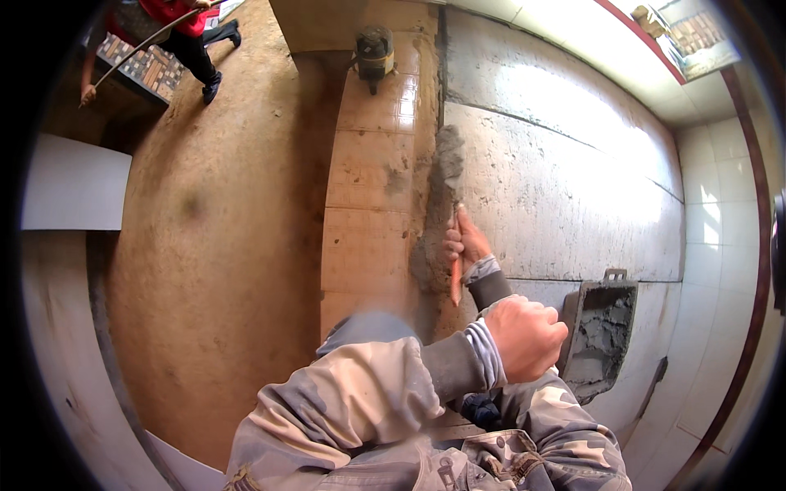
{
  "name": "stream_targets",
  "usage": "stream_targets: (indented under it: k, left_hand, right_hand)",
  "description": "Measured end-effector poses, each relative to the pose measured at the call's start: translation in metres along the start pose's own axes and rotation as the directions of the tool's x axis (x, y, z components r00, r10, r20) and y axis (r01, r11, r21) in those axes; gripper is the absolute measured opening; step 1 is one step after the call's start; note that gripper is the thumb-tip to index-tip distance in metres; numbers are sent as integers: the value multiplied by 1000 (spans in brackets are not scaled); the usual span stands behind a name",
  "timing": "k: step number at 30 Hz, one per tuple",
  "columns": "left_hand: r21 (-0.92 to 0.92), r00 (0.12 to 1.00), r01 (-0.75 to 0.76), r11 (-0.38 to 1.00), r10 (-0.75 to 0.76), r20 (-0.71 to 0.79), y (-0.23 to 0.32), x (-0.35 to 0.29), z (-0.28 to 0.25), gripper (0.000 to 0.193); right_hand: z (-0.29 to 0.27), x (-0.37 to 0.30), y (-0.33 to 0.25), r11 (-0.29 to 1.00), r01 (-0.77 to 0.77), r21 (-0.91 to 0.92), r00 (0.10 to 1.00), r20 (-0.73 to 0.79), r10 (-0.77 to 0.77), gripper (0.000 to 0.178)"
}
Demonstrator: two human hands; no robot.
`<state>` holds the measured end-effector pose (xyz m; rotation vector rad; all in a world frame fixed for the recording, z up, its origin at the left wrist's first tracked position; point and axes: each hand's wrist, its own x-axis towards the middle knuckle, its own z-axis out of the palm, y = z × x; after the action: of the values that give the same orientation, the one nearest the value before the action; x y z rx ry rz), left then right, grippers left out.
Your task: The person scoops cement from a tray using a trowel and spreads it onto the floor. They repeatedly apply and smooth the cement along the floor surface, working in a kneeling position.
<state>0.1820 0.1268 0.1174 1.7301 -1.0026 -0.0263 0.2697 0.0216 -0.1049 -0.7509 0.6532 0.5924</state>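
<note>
My right hand [468, 239] is closed around the orange handle of a trowel [456, 278]. Wet grey mortar covers its blade, which points away from me along the seam between a strip of tan tiles [368, 180] and pale grey slabs [565, 188]. Across my body reaches my left arm, and my left hand [524, 337] is a fist just in front of the right forearm. Whatever is inside that fist, if anything, is hidden. To the right of it a grey tub [629, 327] holds mortar [602, 340].
A small yellow-and-black machine [374, 57] stands at the far end of the tile strip. Beyond the tiles on the left lies a brown floor [205, 245], where another person [184, 33] in red holds a long pole. White tiled wall [712, 213] rises at right.
</note>
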Motion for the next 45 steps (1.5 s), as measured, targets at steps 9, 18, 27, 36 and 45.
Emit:
stream_targets:
  k: [9, 18, 27, 36, 45]
  left_hand:
    - [47, 998, 38, 998, -36, -55, -12, -6, -17, 14]
    - [25, 990, 101, 995, -98, -98, -16, -11, -20, 16]
    - [-41, 1000, 1, 999, -2, -27, -12, 8, -11, 15]
    - [-3, 997, 75, 997, -75, -23, -19, -6, -17, 14]
    - [-20, 999, 41, 999, -41, -25, -16, -1, -10, 13]
  right_hand:
    - [6, 70, -58, 513, 464, -722, 719, -32, -694, 26]
    - [-21, 101, -48, 76, 297, -952, 455, 71, -888, 32]
    - [-75, 135, -116, 175, 100, -979, 657, -66, -751, 45]
    - [-27, 105, -75, 262, 174, -949, 765, -38, -643, 38]
    - [-28, 114, -69, 87, 123, -989, 694, 24, -719, 38]
